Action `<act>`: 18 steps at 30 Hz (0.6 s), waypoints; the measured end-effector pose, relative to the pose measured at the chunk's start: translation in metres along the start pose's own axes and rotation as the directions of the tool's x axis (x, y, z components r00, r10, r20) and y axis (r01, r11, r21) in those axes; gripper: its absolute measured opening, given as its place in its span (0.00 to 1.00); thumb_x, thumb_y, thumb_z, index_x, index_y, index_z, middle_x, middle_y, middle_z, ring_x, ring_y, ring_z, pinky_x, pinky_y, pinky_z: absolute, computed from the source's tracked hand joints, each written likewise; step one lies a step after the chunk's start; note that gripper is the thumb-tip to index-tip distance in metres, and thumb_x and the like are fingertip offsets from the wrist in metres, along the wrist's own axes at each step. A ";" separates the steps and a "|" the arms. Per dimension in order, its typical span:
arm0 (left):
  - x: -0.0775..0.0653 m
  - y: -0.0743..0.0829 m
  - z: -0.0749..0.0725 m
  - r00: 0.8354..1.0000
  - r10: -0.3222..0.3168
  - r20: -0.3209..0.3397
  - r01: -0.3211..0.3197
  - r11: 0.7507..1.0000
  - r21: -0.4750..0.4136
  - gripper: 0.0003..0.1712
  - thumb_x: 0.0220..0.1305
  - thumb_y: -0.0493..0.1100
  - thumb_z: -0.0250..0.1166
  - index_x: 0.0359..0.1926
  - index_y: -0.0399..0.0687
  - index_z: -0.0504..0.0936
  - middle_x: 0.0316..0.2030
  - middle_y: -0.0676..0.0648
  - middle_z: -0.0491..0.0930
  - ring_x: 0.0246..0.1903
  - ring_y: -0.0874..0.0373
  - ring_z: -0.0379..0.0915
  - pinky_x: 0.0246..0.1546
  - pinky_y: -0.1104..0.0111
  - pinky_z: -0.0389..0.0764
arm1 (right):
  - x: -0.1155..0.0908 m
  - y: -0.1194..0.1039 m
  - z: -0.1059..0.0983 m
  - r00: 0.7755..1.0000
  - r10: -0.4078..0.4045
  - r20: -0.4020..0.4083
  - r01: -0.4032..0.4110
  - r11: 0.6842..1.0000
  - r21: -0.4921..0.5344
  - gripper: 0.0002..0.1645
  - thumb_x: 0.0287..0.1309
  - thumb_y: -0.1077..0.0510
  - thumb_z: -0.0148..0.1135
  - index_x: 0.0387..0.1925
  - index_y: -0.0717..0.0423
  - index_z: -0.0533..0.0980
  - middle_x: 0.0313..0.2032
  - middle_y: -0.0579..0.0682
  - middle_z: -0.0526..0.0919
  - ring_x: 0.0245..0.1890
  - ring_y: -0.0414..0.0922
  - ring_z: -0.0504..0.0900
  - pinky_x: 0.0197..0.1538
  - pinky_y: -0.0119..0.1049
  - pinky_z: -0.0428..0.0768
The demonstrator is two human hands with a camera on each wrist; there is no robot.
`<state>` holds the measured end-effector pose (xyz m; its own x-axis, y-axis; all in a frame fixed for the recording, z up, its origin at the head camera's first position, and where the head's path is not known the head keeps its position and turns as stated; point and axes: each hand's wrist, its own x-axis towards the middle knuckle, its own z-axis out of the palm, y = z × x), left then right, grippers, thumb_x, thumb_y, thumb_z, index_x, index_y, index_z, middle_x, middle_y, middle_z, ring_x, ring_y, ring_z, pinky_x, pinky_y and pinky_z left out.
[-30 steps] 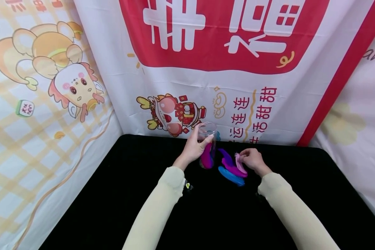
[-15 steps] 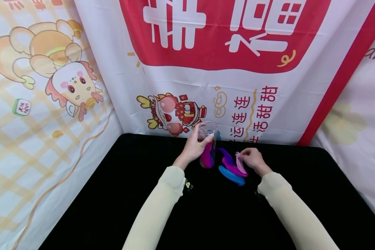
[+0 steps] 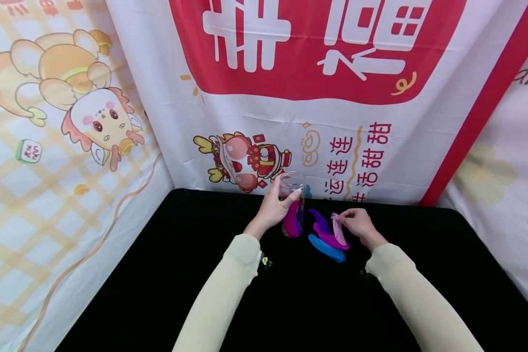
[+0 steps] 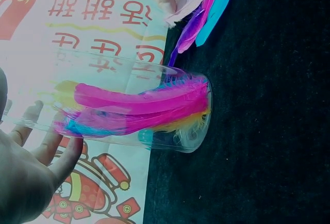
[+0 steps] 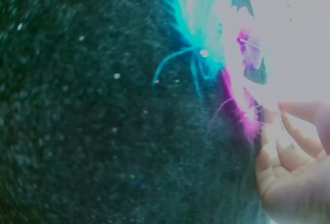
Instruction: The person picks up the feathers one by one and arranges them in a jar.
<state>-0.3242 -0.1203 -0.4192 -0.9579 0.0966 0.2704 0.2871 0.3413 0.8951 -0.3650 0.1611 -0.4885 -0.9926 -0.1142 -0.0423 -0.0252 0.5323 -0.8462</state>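
Note:
My left hand (image 3: 271, 208) grips a clear cylindrical container (image 3: 293, 182) that stands upright near the table's back edge. Inside it, several feathers (image 4: 139, 102) in magenta, blue and yellow show through the wall. To the right, my right hand (image 3: 358, 225) pinches a pale pink feather (image 3: 338, 231) by one end, between thumb and fingers. Beside and under that feather lie a magenta feather (image 3: 327, 237), a purple feather (image 3: 317, 218) and a blue feather (image 3: 326, 248). The right wrist view is overexposed around the fingertips (image 5: 268, 115), so the pinched feather hardly shows there.
A black-covered table (image 3: 281, 308) lies under both hands. A white printed cloth (image 3: 255, 117) with red lettering hangs right behind the container, and another patterned cloth (image 3: 132, 234) borders the left side.
The right hand and its pale pink feather have shifted very slightly. My left hand and the container have stayed put.

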 end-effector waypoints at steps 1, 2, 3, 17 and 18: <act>0.000 0.000 0.000 1.000 -0.001 -0.001 0.001 1.000 -0.001 0.36 0.72 0.62 0.62 0.74 0.59 0.61 0.59 0.46 0.76 0.53 0.52 0.79 0.56 0.54 0.79 | 0.000 -0.001 -0.001 1.000 0.002 0.005 -0.002 1.000 0.010 0.11 0.66 0.62 0.63 0.42 0.69 0.84 0.39 0.53 0.87 0.38 0.44 0.79 0.41 0.34 0.77; 0.000 0.000 0.000 1.000 -0.002 -0.001 0.002 1.000 0.000 0.36 0.72 0.62 0.62 0.74 0.60 0.61 0.59 0.46 0.76 0.53 0.52 0.79 0.56 0.54 0.79 | 0.000 -0.001 -0.001 1.000 0.005 0.008 -0.006 1.000 0.024 0.11 0.66 0.62 0.63 0.42 0.69 0.83 0.38 0.52 0.87 0.36 0.43 0.79 0.41 0.35 0.78; 0.000 0.000 0.000 1.000 0.000 -0.001 0.000 1.000 -0.003 0.36 0.72 0.62 0.62 0.74 0.59 0.61 0.59 0.46 0.76 0.53 0.52 0.79 0.56 0.54 0.79 | 0.000 -0.002 -0.002 1.000 0.010 0.010 -0.010 0.999 0.035 0.11 0.67 0.62 0.63 0.42 0.69 0.83 0.37 0.51 0.87 0.35 0.44 0.79 0.39 0.35 0.78; 0.000 0.000 0.000 1.000 0.004 -0.001 -0.004 1.000 -0.004 0.34 0.73 0.60 0.62 0.73 0.59 0.61 0.60 0.43 0.76 0.53 0.52 0.79 0.56 0.54 0.79 | -0.003 -0.007 -0.011 0.997 0.074 0.028 -0.077 0.985 0.157 0.14 0.70 0.59 0.63 0.46 0.70 0.81 0.34 0.52 0.88 0.35 0.47 0.85 0.34 0.38 0.82; 0.000 -0.001 0.000 1.000 0.004 -0.001 -0.004 1.000 0.000 0.35 0.73 0.61 0.62 0.73 0.59 0.61 0.60 0.44 0.76 0.53 0.52 0.79 0.56 0.55 0.79 | -0.004 -0.008 -0.011 0.997 0.077 0.030 -0.081 0.983 0.162 0.14 0.70 0.59 0.63 0.47 0.69 0.81 0.35 0.52 0.88 0.35 0.46 0.85 0.35 0.39 0.82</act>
<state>-0.3247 -0.1205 -0.4196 -0.9566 0.0969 0.2747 0.2912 0.3407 0.8939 -0.3624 0.1668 -0.4756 -0.9876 -0.0976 -0.1231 0.0749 0.3965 -0.9150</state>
